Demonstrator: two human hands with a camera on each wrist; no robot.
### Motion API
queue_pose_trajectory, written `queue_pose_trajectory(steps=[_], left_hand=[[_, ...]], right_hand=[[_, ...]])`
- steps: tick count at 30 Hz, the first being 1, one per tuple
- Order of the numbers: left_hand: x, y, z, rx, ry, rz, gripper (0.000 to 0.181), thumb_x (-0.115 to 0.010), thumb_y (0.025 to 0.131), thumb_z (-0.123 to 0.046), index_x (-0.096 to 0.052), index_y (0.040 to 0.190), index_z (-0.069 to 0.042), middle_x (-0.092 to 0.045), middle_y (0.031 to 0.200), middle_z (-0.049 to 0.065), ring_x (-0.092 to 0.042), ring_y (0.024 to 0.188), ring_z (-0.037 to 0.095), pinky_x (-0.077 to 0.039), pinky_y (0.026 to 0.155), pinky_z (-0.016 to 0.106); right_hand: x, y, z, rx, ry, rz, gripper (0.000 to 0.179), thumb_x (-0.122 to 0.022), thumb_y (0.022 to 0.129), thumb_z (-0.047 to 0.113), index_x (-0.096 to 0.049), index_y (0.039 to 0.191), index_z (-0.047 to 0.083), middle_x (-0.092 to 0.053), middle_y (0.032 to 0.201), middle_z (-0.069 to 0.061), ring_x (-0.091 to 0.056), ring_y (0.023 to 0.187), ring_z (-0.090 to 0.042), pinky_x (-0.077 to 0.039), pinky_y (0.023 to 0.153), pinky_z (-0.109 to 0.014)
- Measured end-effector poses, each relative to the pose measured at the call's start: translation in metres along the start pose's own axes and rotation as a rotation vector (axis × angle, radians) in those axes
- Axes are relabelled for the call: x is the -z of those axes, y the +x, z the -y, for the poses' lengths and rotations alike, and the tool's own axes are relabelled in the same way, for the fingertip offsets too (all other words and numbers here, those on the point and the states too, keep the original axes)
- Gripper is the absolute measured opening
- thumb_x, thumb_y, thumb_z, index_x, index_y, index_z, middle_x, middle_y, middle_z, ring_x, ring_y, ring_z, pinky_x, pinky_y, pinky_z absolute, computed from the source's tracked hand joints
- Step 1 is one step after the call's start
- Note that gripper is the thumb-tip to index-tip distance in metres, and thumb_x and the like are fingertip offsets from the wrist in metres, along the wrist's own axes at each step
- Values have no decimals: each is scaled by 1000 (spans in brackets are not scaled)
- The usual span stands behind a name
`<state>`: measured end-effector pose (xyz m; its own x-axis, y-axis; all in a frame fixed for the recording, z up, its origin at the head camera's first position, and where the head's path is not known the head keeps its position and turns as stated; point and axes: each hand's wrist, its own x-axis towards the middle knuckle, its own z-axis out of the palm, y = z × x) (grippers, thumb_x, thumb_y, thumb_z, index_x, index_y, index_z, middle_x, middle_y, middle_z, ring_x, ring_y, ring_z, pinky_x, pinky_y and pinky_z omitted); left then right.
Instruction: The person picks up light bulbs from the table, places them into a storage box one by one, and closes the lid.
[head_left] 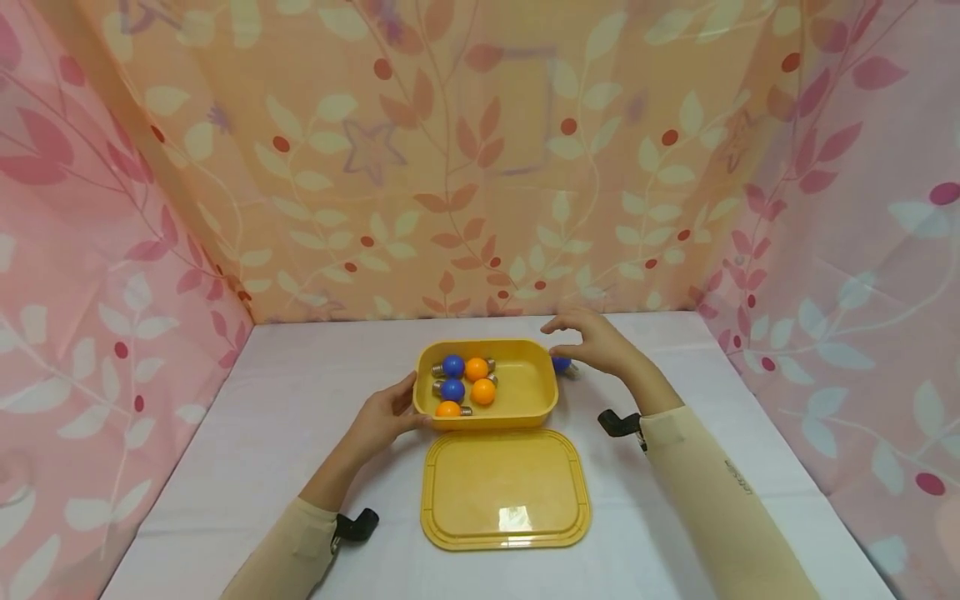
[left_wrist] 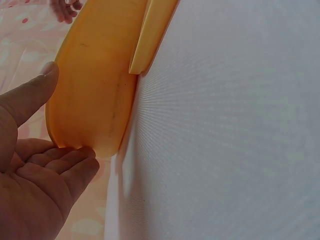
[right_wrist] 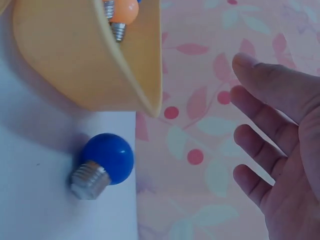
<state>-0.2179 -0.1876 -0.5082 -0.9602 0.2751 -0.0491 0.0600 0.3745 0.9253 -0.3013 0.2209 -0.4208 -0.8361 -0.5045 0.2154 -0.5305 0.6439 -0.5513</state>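
A yellow plastic box (head_left: 528, 396) stands uncovered on the table. In its left part lie two blue light bulbs (head_left: 453, 390) and several small orange light bulbs (head_left: 483, 392), all with metal screw bases. My left hand (head_left: 381, 418) holds the box's left end, thumb at the front wall and fingers round the end, as the left wrist view also shows. Just outside the box's right end, another blue light bulb (right_wrist: 111, 157) lies on the table, partly hidden in the head view by my right hand (head_left: 592, 337). That hand hovers above it with fingers apart, holding nothing.
The flat yellow lid (head_left: 506, 492) lies on the white tabletop (head_left: 300, 367), close in front of the box. Floral cloth (head_left: 480, 167) hangs behind the table and along both sides.
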Motion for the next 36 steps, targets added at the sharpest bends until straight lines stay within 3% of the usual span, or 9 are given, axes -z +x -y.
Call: queue_pose_trajectory(steps=[13, 20, 29, 36], left_hand=[[1, -1, -2, 14, 10, -3, 99, -86, 84, -32, -30, 162, -8, -38, 163, 12, -42, 147, 28, -42, 114, 39], [1, -2, -4, -4, -1, 4, 97, -86, 85, -27, -28, 161, -6, -38, 163, 12, -42, 147, 28, -42, 115, 39], [-1, 1, -4, -22, -1, 9, 96, -85, 86, -27, -29, 162, -7, -37, 163, 12, -42, 147, 28, -43, 113, 39], [-1, 0, -3, 0, -1, -2, 95, -85, 87, -25, -29, 162, -8, -38, 163, 12, -43, 147, 29, -43, 113, 39]], right_hand=[[-26, -37, -36, -221, 106, -205, 38, -82, 89, 23, -72, 126, 18, -70, 126, -3, -56, 117, -29, -46, 105, -57], [-39, -43, -49, -266, 117, -286, 44, -84, 87, 22, -71, 128, 11, -72, 124, -8, -58, 112, -31, -47, 101, -53], [-48, -47, -62, -317, 118, -316, 45, -84, 86, 21, -71, 128, 8, -73, 123, -12, -60, 111, -33, -47, 101, -53], [-58, -48, -71, -392, 164, -277, 50, -84, 87, 30, -70, 130, 11, -72, 125, -11, -59, 117, -34, -48, 102, -54]])
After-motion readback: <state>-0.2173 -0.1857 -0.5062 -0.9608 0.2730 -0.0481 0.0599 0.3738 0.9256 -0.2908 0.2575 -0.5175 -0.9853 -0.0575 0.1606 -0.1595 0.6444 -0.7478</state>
